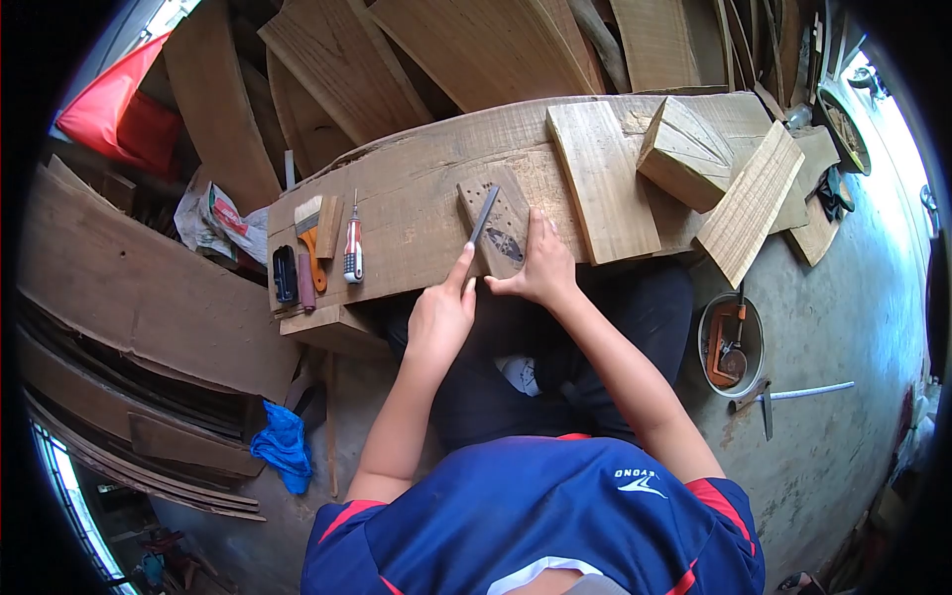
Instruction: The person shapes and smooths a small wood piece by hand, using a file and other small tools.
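On the wooden bench a small wooden block (509, 211) lies at a slant, dotted with dark holes and marked by a dark patch near its lower end. My left hand (442, 322) is closed around a slim, flat, dark metal tool (485, 213), index finger stretched along it. The tool slants across the block's face, and its lower end is hidden in my hand. My right hand (543, 264) steadies the block, its fingers along the right edge and its thumb by the near end.
Left on the bench (416, 169) lie a brush (309, 238), a screwdriver (354, 248) and a black case (285, 274). To the right are a board (602, 183), a thick wood chunk (686, 154) and an angled plank (751, 203). A bucket (760, 347) of tools stands on the floor.
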Demonstrator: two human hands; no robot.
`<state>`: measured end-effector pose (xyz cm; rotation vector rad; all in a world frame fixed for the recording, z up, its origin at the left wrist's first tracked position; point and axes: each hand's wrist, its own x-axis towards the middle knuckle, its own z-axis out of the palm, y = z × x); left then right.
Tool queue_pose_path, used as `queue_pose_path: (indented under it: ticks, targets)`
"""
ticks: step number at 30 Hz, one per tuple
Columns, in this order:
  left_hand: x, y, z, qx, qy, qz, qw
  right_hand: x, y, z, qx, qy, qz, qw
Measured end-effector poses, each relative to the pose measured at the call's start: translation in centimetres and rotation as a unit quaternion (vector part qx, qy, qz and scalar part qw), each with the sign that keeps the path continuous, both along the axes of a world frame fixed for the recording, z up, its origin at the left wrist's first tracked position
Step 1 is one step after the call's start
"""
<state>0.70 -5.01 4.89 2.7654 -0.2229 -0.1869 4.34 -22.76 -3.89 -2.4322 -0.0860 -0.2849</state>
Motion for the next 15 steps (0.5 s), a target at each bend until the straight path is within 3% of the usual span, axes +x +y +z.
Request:
queue_pose_path:
  ticks: [6,15]
  targets:
    - [2.8,-1.4,-0.6,0.012,-0.035,-0.022,0.999,0.0,0.2,0.5,-0.016,0.026,-0.017,0.999]
    - [0.1,-0.4,-0.1,0.008,-0.031,-0.012,0.999,0.0,0.0,-0.1,-0.012,-0.002,-0.002,1.000]
